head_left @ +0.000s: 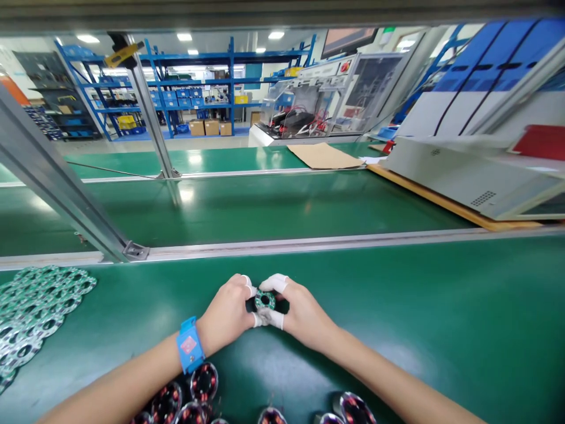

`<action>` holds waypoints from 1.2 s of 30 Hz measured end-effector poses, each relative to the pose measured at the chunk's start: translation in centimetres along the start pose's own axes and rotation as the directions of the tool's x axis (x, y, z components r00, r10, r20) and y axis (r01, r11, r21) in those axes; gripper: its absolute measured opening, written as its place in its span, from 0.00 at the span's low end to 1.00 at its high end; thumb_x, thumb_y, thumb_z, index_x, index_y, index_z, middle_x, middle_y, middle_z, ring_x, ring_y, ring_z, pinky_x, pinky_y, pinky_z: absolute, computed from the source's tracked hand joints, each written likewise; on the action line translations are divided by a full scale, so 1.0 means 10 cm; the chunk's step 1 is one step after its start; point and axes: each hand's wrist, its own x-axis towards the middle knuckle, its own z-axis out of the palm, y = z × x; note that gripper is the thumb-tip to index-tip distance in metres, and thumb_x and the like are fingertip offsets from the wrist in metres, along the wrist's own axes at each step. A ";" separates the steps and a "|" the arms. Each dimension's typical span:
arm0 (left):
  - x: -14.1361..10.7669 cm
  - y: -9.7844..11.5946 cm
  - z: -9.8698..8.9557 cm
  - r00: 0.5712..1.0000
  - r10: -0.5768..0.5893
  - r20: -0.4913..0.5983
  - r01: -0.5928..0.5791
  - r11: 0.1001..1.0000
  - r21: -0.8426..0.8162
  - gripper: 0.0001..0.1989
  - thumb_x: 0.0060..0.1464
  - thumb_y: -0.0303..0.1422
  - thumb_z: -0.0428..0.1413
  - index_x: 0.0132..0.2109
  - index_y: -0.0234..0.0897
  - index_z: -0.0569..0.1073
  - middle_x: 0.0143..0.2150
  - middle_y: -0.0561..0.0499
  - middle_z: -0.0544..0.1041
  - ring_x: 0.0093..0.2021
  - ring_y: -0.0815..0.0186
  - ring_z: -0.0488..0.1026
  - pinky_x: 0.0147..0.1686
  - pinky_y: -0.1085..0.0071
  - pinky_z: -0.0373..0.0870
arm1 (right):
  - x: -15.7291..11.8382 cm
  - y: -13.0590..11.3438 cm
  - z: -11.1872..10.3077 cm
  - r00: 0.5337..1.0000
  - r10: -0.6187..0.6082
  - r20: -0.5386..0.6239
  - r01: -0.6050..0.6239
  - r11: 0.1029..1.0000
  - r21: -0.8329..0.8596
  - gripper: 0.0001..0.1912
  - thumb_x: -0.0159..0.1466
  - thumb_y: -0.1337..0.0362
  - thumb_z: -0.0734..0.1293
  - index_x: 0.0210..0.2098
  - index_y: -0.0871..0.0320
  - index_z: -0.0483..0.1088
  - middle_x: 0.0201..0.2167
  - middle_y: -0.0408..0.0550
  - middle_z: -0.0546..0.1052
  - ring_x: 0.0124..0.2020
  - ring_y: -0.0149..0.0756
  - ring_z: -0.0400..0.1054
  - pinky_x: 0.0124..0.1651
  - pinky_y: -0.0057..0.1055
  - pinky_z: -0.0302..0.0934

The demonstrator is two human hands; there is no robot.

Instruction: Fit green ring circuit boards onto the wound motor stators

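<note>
Between my two hands, just above the green work surface, is a small ring-shaped green circuit board [265, 300] with a dark round hole in its middle. My left hand [230, 306] grips its left side with thumb and forefinger. From the right, my right hand [302, 306] pinches it the same way. White finger cots cover several fingertips on both hands, and the thumbs meet at the board's near edge. A blue wrist strap [190, 345] is on my left wrist. What lies beneath the board is hidden by the fingers.
Stacked ring-shaped circuit boards [42, 306] lie at the left. Round metal parts with copper-coloured windings [203, 381] stand along the near edge, some below my left forearm. A metal post [66, 182] rises at left; a grey metal box [468, 176] sits back right.
</note>
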 end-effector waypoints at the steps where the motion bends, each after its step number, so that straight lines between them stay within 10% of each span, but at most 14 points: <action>1: -0.01 0.00 -0.02 1.000 -0.001 0.011 0.001 1.000 0.000 0.08 0.45 0.34 0.61 0.28 0.34 0.71 0.32 0.50 0.68 0.36 0.63 0.65 0.36 0.69 0.64 | -0.01 0.03 0.02 1.000 -0.002 -0.013 0.002 1.000 0.025 0.12 0.54 0.66 0.68 0.38 0.57 0.68 0.35 0.48 0.72 0.36 0.38 0.66 0.38 0.34 0.63; 5: -0.08 0.04 -0.17 0.999 0.031 -0.014 -0.031 0.999 0.007 0.20 0.41 0.37 0.63 0.42 0.34 0.71 0.40 0.47 0.69 0.42 0.59 0.65 0.42 0.65 0.67 | -0.03 0.14 -0.03 0.998 -0.015 0.055 0.003 0.977 0.213 0.20 0.53 0.62 0.70 0.44 0.57 0.65 0.41 0.50 0.72 0.40 0.39 0.66 0.43 0.36 0.63; 9: -0.15 0.10 -0.26 0.971 0.240 0.023 -0.241 0.963 0.121 0.11 0.50 0.22 0.51 0.41 0.35 0.70 0.42 0.47 0.69 0.45 0.62 0.65 0.45 0.68 0.67 | -0.01 0.16 -0.15 0.974 -0.068 0.217 -0.001 0.953 0.304 0.20 0.55 0.64 0.67 0.47 0.58 0.64 0.45 0.51 0.71 0.44 0.40 0.65 0.49 0.38 0.61; 21: -0.16 0.09 -0.11 0.845 0.517 0.138 -0.526 0.757 0.387 0.17 0.62 0.24 0.38 0.30 0.32 0.68 0.31 0.47 0.68 0.36 0.62 0.65 0.35 0.67 0.67 | -0.06 0.12 -0.04 0.997 -0.030 0.077 0.006 0.952 0.306 0.17 0.57 0.66 0.64 0.46 0.57 0.65 0.44 0.52 0.72 0.44 0.40 0.66 0.50 0.41 0.60; 27: -0.18 0.04 -0.15 0.907 0.405 0.116 -0.420 0.888 0.187 0.11 0.52 0.19 0.45 0.38 0.32 0.69 0.40 0.44 0.69 0.43 0.61 0.65 0.41 0.66 0.70 | 0.04 0.30 -0.19 0.971 0.164 0.175 -0.232 0.827 0.512 0.17 0.51 0.63 0.67 0.41 0.60 0.69 0.34 0.49 0.74 0.35 0.36 0.68 0.39 0.35 0.64; 32: -0.07 -0.13 -0.30 0.964 0.196 -0.177 -0.238 0.936 -0.259 0.27 0.42 0.16 0.46 0.50 0.36 0.67 0.45 0.47 0.69 0.43 0.66 0.67 0.48 0.67 0.67 | 0.11 0.38 -0.13 0.926 0.331 0.180 -0.370 0.708 0.601 0.12 0.46 0.64 0.67 0.31 0.60 0.70 0.22 0.42 0.70 0.24 0.29 0.62 0.26 0.27 0.59; 36: -0.06 -0.11 -0.31 0.999 0.036 -0.029 -0.044 0.927 -0.372 0.27 0.44 0.25 0.55 0.54 0.33 0.65 0.44 0.45 0.68 0.39 0.64 0.67 0.41 0.66 0.69 | 0.12 0.34 -0.10 0.916 0.361 0.173 -0.391 0.717 0.577 0.12 0.45 0.62 0.68 0.29 0.61 0.70 0.22 0.42 0.70 0.24 0.29 0.62 0.25 0.26 0.58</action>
